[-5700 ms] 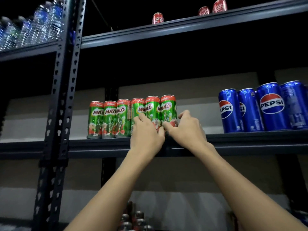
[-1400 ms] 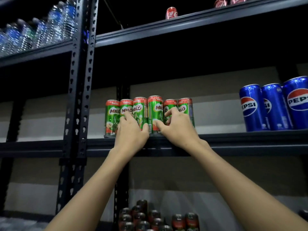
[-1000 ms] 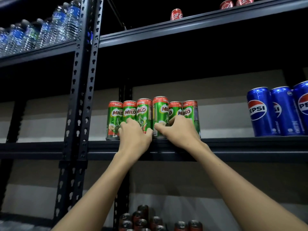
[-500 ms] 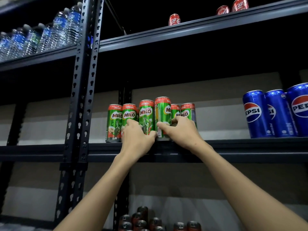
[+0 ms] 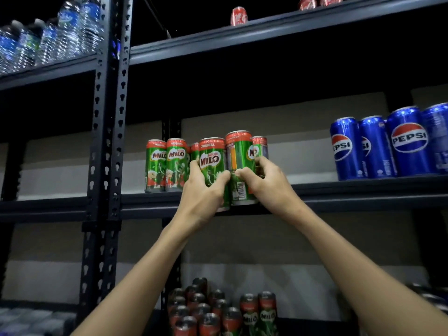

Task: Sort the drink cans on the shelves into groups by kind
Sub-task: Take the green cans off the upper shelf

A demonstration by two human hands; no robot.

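Several green Milo cans stand on the middle shelf [image 5: 339,190]. My left hand [image 5: 201,197] grips one Milo can [image 5: 212,161] at the shelf's front edge. My right hand [image 5: 266,185] grips the Milo can beside it [image 5: 240,154], whose barcode side faces me. Both held cans sit forward of the others. Two Milo cans [image 5: 166,163] stand to the left, and two more are partly hidden behind the held ones. Blue Pepsi cans [image 5: 388,144] stand in a group at the right of the same shelf.
Red cola cans [image 5: 238,15] stand on the top shelf. Water bottles [image 5: 48,37] fill the upper left shelf. More Milo cans [image 5: 218,311] crowd the bottom shelf. A perforated upright post [image 5: 106,141] divides the two shelf bays.
Both hands have closed round two Milo cans and drawn them forward to the shelf's front edge. The right can has turned, so its barcode now faces me.
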